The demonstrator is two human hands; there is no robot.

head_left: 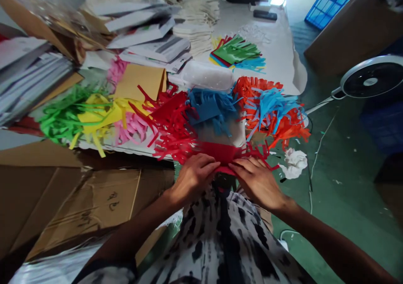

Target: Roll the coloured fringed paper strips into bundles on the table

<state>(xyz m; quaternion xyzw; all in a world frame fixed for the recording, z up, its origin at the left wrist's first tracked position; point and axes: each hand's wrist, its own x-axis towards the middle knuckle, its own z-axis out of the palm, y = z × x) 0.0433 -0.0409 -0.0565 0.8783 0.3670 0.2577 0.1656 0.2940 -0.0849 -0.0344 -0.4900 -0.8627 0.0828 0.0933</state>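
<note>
The fingers point(206, 163) of the left hand point(192, 179) and the right hand point(258, 181) are spreading over a red fringed paper sheet point(220, 152), tips nearly meeting, though whether they are pinching it is hard to tell. The sheet is resting between them at the worktop point(270, 45) edge. Blue fringed paper point(209, 108) and orange fringed paper point(267, 116) are lying just ahead of the fingers, while a crumpled white tissue point(294, 163) is sitting just to their right.
</note>
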